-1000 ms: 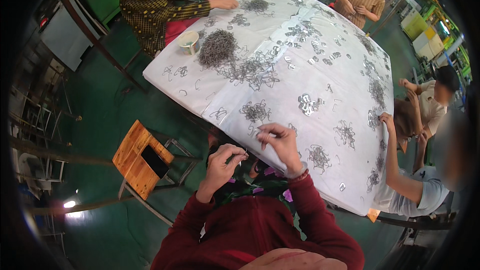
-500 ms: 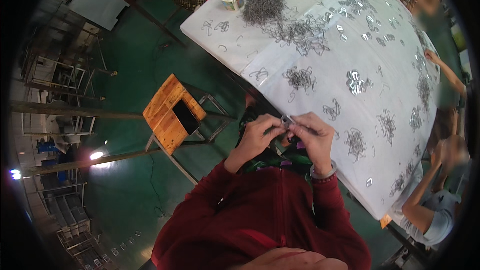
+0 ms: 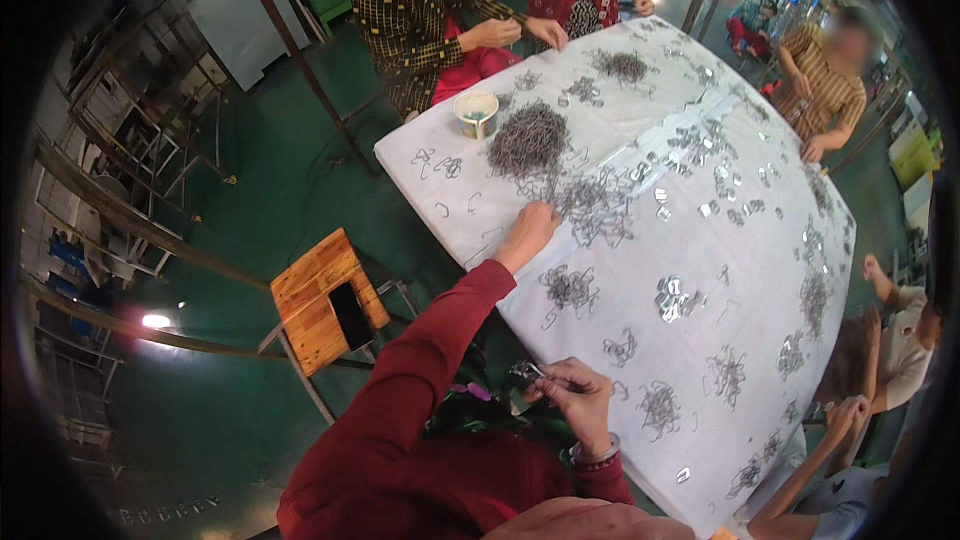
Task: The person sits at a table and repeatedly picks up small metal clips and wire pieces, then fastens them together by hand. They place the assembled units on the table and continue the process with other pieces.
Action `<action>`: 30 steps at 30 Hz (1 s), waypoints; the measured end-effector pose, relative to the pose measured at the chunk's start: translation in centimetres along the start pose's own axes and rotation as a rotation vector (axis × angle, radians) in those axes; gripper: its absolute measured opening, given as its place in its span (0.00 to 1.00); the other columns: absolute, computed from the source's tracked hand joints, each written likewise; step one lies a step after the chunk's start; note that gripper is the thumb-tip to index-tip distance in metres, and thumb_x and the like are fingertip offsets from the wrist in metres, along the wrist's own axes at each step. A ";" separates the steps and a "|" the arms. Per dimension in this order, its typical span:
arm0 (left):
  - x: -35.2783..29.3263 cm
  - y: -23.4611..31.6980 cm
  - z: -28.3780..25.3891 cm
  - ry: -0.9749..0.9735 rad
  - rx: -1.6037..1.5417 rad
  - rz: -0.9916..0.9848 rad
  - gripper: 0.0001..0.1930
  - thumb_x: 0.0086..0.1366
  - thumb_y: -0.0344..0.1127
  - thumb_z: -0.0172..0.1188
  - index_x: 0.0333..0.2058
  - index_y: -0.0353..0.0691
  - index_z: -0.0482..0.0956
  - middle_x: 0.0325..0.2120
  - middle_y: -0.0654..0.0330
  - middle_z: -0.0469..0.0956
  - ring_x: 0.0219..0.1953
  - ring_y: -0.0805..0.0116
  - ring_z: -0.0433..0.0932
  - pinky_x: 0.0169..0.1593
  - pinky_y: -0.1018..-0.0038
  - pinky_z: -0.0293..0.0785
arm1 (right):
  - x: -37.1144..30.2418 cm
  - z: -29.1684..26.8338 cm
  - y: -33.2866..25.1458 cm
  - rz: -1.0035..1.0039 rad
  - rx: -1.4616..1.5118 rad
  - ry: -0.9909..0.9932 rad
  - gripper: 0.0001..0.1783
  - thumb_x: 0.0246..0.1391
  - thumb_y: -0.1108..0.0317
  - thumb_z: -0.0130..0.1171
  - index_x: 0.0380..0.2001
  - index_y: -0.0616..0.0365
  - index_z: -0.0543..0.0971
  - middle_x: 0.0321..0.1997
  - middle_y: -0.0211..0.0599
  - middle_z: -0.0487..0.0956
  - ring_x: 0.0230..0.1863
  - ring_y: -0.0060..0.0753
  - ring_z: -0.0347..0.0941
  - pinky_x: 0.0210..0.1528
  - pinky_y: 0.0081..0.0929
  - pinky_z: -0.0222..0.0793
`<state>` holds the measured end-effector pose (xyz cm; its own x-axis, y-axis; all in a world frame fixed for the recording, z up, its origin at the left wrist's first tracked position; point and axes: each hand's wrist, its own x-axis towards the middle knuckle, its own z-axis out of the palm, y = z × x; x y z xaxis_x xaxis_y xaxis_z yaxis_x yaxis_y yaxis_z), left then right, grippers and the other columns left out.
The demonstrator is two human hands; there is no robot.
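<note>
My left hand (image 3: 533, 232) reaches over the table's left edge to the near side of the scattered bent wire hooks (image 3: 598, 202). Its fingers are bent together and pointing down; the fingertips are hidden, so whatever they pinch cannot be made out. By the near table edge, my right hand (image 3: 582, 395) pinches a small shiny metal buckle (image 3: 525, 371) between thumb and fingers. A dense heap of grey wire hooks (image 3: 530, 138) lies beyond my left hand. Between my hands on the cloth is a smaller cluster of hooks (image 3: 569, 287). Flat silvery buckles (image 3: 676, 298) are grouped farther right.
A white cloth (image 3: 640, 250) covers the table, with more hook clusters across it. A tub (image 3: 476, 114) stands by the far left edge. A black phone (image 3: 350, 316) lies on a wooden stool (image 3: 308, 290) to my left. Several people work around the far and right sides.
Both hands were together at the near edge on a small metal piece. My left hand has let go and moved forward to the hooks; my right keeps the piece. The view has shifted.
</note>
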<state>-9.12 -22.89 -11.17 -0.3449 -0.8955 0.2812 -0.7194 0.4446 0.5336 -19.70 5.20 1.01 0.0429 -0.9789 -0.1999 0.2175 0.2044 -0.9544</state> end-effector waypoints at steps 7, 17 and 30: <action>-1.1 1.5 0.1 -0.006 0.128 0.070 0.08 0.56 0.21 0.48 0.35 0.28 0.69 0.36 0.41 0.72 0.35 0.47 0.76 0.38 0.58 0.74 | -0.3 -0.5 0.7 -0.030 0.029 0.024 0.08 0.47 0.86 0.59 0.33 0.70 0.80 0.30 0.33 0.77 0.28 0.20 0.76 0.30 0.12 0.69; -6.5 1.6 -3.6 -0.027 -0.409 -0.055 0.11 0.65 0.33 0.48 0.37 0.30 0.72 0.27 0.43 0.75 0.29 0.53 0.77 0.33 0.58 0.71 | -1.0 0.4 1.6 -0.110 0.042 0.130 0.12 0.47 0.83 0.60 0.38 0.66 0.78 0.29 0.29 0.77 0.27 0.17 0.75 0.22 0.12 0.66; 2.5 -0.5 -3.7 -0.160 -0.042 0.071 0.11 0.58 0.27 0.53 0.38 0.27 0.77 0.24 0.45 0.79 0.29 0.51 0.81 0.35 0.61 0.75 | -1.6 2.2 2.1 -0.090 0.121 0.093 0.14 0.47 0.86 0.60 0.39 0.67 0.77 0.32 0.32 0.77 0.27 0.18 0.74 0.31 0.13 0.70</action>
<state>-7.41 -25.23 -7.79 -0.4882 -0.8516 0.1909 -0.6651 0.5046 0.5505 -17.12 7.18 -0.19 -0.0712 -0.9876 -0.1399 0.3320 0.1089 -0.9370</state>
